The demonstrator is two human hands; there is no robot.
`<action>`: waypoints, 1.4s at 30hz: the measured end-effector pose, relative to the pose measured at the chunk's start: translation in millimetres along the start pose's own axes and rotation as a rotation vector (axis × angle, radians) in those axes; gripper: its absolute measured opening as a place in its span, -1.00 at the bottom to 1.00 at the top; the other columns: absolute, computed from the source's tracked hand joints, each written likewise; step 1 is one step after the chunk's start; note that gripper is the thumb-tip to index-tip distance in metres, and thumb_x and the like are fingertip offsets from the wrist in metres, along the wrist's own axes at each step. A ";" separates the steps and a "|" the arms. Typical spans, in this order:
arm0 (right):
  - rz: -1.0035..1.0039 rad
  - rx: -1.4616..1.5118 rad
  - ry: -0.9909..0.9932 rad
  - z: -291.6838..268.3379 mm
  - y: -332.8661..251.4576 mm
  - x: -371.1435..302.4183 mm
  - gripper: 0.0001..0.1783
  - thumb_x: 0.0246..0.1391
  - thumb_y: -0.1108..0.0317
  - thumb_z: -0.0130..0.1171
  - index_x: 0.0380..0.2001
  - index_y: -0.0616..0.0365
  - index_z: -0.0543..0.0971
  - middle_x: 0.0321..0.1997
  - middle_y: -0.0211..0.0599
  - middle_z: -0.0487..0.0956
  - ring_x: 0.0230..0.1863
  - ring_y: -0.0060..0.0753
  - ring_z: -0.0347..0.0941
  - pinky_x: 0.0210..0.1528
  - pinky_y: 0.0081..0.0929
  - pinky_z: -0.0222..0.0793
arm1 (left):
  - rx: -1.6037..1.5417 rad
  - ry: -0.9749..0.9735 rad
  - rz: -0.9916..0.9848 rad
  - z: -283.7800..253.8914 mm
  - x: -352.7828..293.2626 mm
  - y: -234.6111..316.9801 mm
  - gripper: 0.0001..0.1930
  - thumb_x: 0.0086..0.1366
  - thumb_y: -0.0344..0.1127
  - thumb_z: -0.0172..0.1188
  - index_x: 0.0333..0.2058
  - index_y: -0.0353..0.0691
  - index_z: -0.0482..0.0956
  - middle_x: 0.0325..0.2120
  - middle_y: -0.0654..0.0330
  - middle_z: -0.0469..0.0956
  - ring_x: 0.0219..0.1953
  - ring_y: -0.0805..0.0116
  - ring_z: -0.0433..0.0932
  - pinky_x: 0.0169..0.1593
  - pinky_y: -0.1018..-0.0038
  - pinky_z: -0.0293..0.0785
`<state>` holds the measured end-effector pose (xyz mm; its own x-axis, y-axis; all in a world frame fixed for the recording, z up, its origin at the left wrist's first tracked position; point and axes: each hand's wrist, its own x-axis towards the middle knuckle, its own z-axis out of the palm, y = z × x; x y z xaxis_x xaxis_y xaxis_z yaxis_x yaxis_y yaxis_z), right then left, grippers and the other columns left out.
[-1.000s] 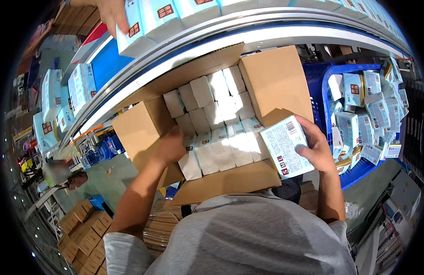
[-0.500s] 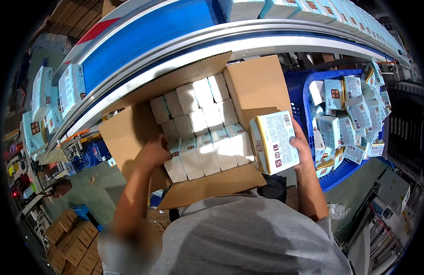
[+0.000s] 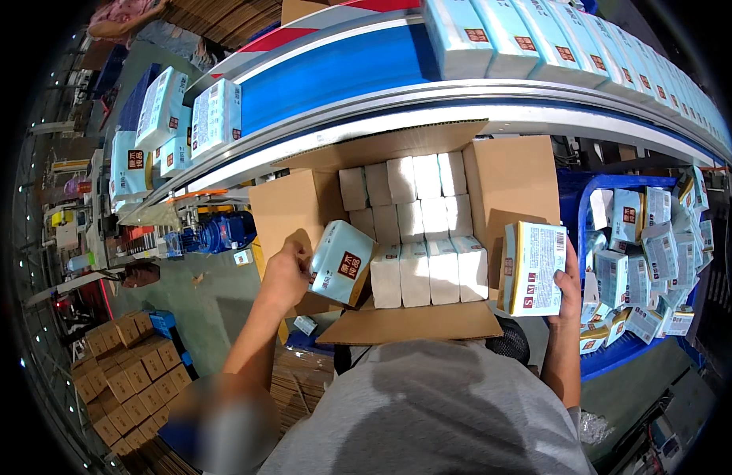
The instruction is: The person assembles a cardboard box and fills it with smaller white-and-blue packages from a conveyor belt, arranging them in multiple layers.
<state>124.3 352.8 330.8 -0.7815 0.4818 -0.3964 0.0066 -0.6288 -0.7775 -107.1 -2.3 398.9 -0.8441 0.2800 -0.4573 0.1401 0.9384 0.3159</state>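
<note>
An open cardboard box [image 3: 409, 326] stands in front of me, its flaps spread, with rows of white-and-blue tissue packs [image 3: 416, 273] packed upright inside. My left hand [image 3: 287, 275] grips one tissue pack [image 3: 340, 263] by its left end, tilted over the box's near left corner. A gap shows in the near row beneath that pack. To the right of the box, my right hand [image 3: 570, 291] is closed on the right edge of another tissue pack [image 3: 538, 269], its printed side facing up and its gold edge to the left.
A blue conveyor [image 3: 334, 67] runs behind the box, with a line of tissue packs [image 3: 524, 39] at right and several more at its left end. The blue basket [image 3: 570, 210] on the right holds loose packs. Brown cartons [image 3: 136, 380] are stacked at lower left; a person [image 3: 124, 16] is at top left.
My left hand has pulled a tissue pack up from the near row's left end. My right hand still holds its pack. The whole view has shifted, so the scene sits farther right.
</note>
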 end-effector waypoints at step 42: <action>-0.072 -0.173 -0.028 6.8 -3.7 -6.4 -0.23 -0.29 0.65 0.04 0.13 0.19 0.17 0.07 -0.16 0.34 0.10 -0.30 0.24 0.11 -0.41 0.11 | 0.208 -1.055 0.278 160.7 96.5 206.8 -0.84 -0.04 -0.49 -0.11 -0.62 -0.39 0.45 -0.74 0.09 0.39 -0.72 0.33 0.36 -0.71 0.40 0.29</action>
<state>125.0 347.9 339.5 -0.8010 0.5027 -0.3251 0.0559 -0.4779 -0.8766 -76.4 251.3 286.4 0.0803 0.4250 -0.9016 0.4233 0.8044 0.4169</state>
